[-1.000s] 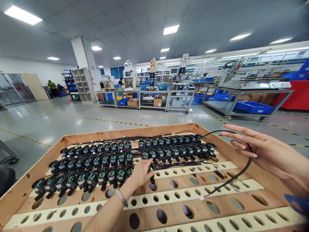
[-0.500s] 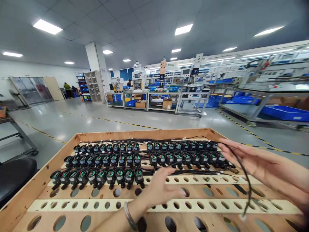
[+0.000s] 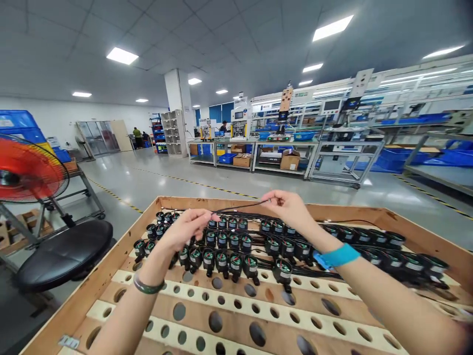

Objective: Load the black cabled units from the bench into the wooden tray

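Note:
A thin black cable (image 3: 242, 206) is stretched between my two hands above the back rows of a wooden tray (image 3: 332, 212). My left hand (image 3: 190, 228) pinches it at the left, and my right hand (image 3: 287, 209) pinches its right end between thumb and fingertips. Below stand several rows of black round housings with green circuit boards and red wires inside, their cables lying between the rows. One such housing (image 3: 283, 270) stands at the right end of the front row, a little apart from the others. My forearms hide part of the rows.
Pale slats (image 3: 254, 308) with round holes cross the tray's near part. A black stool (image 3: 66, 251) and a red fan (image 3: 29, 170) are at the left. Workbenches (image 3: 281, 170) with machines stand across the floor, and two people are far off.
My view has turned left, bringing the fan into sight. My left hand has closed on the cable. My right hand has moved inward, and the cable that hung down is now stretched between both hands.

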`<action>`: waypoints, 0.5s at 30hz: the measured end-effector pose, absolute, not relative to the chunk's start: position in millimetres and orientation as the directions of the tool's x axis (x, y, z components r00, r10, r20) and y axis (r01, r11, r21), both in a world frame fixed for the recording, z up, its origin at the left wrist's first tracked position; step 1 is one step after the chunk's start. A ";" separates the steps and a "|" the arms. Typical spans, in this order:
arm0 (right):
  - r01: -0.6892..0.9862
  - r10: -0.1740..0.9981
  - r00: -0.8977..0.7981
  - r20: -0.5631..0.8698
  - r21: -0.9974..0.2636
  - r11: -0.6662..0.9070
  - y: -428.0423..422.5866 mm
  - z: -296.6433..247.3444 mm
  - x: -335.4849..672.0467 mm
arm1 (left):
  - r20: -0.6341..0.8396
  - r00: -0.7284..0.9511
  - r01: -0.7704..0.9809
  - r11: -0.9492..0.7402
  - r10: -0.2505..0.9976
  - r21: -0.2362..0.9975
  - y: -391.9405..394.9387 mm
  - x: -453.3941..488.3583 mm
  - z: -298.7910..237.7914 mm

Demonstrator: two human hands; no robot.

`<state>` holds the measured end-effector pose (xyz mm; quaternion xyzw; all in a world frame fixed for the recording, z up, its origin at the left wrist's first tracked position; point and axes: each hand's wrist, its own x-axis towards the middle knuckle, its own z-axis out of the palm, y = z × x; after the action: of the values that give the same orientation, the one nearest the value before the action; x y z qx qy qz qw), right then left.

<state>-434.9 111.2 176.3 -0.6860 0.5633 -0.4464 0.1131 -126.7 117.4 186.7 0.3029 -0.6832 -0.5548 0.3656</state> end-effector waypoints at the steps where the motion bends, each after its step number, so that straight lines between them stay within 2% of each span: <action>1: -0.748 -0.870 0.000 0.493 -0.578 -0.327 103.0 165.8 -429.8 | 0.181 -0.502 -0.070 0.248 -0.846 0.966 106.8 -110.4 186.9; 4: -0.816 -0.868 0.053 0.493 -0.480 -0.322 83.0 132.7 -418.1 | 0.254 -0.360 -0.256 0.357 -0.898 0.898 77.0 -66.3 188.0; 7: -0.850 -0.889 0.090 0.449 -0.431 -0.304 67.8 96.5 -421.6 | 0.326 -0.227 -0.420 0.395 -0.918 0.817 48.8 -20.3 186.4; 11: -0.862 -0.937 0.135 0.322 -0.428 -0.271 53.1 46.0 -442.2 | 0.358 -0.091 -0.622 0.334 -0.929 0.708 14.3 40.5 167.4; 15: -0.848 -0.957 0.181 0.227 -0.457 -0.269 48.1 5.7 -454.5 | 0.303 -0.088 -0.790 0.252 -0.949 0.559 -11.8 81.3 128.8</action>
<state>-454.5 48.1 5.7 -0.7600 0.5936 -0.2386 0.1140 81.3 -11.8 128.8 0.5982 -0.7266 -0.1268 0.3132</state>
